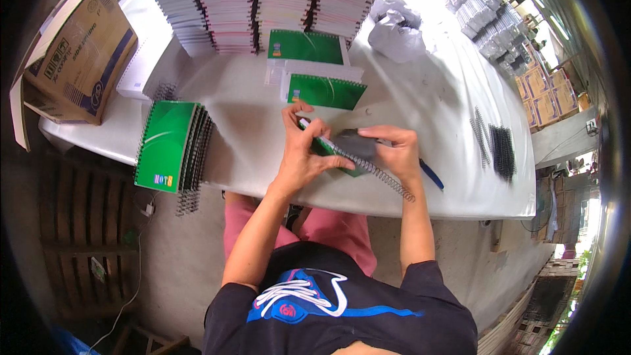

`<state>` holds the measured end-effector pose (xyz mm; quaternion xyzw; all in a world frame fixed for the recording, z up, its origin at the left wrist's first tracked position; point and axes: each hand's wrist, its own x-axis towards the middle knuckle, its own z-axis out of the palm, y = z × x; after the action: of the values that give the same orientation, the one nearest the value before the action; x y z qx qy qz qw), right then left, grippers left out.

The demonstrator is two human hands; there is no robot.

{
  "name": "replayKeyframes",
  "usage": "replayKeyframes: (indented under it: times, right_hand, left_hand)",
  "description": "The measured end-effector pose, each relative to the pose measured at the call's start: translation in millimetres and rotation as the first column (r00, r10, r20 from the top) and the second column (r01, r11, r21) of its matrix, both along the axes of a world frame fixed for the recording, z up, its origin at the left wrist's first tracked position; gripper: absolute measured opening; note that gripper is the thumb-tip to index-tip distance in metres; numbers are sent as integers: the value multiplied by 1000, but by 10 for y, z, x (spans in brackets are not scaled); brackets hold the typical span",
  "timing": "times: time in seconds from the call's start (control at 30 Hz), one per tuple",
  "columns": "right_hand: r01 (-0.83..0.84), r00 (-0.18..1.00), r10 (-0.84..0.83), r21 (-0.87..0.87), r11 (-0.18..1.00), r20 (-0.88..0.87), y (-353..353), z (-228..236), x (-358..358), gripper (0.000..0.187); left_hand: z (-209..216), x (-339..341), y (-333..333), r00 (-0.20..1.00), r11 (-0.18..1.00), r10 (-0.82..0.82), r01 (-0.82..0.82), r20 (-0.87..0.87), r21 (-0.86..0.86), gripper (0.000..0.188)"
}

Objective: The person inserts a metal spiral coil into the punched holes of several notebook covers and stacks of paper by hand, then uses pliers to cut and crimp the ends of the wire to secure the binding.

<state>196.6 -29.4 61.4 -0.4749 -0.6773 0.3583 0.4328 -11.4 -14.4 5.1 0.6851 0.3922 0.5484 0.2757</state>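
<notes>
Box (pixel 82 62): inside hidden | left hand (pixel 303 151): gripping notebook (pixel 357 171) | right hand (pixel 398 150): narrow, grip unclear | coil (pixel 381 175): long axis upper-left to lower-right

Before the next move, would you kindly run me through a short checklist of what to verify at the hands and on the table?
1. Left hand gripping the green notebook: ok.
2. Coil ending level with the notebook's edge: not ok; a long tail sticks out toward the right forearm.
3. Right hand firmly holding the dark, blurred item beside the coil: cannot tell.
4. Spare black coils on the table, to the right: ok.
</notes>
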Motion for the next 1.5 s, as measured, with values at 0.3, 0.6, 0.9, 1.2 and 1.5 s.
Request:
replayKeyframes:
  times: [0.3, 0.6, 0.9, 1.2, 1.5]
  right_hand:
    - [351, 903, -417, 386, 853, 102, -502, 343, -298, 29]
    - [285, 876, -436, 509, 812, 205, -868, 213, -675, 35]
    - [242, 853, -435, 519, 820, 288, -765, -176, -636, 38]
    - [318, 814, -524, 562, 764, 251, -443, -165, -688, 41]
    - [389, 920, -335, 358, 849, -205, -1040, 446, -108, 31]
  left_hand:
    - [63, 114, -179, 983, 987, 157, -154, -98, 33, 37]
    - [76, 44, -144, 994, 996, 75, -72, -81, 49, 33]
    - [91, 77, -130, 998, 999, 32, -33, -48, -17, 31]
    - [59, 56, -148, 990, 998, 60, -56, -129, 30, 31]
    - [152, -10, -129, 993, 999, 38, -41, -112, -26, 43]
